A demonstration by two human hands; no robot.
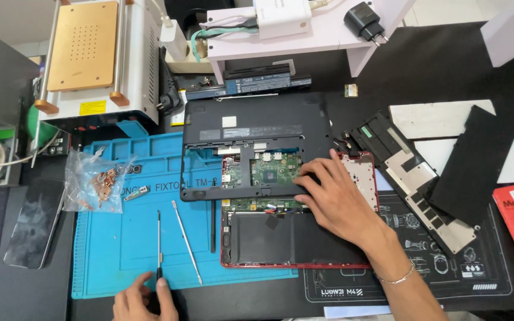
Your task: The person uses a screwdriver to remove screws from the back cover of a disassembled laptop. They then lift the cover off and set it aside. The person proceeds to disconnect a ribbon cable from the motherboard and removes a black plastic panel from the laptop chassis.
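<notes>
Cluttered desk (429,65), blue repair mat (120,249) | right hand (334,199) spread flat on opened red laptop (295,238), mid-desk | left hand (144,297) pinching screwdriver (159,244) at mat's near edge

Single view, head-worn camera — looks steeply down and forward onto the bench from the person's side, near enough that both forearms enter from the bottom edge. Blue work mat (120,249) sits left of centre, opened laptop (269,196) mid-frame, white shelf (304,41) at the far top edge — no second view to overlap.
</notes>
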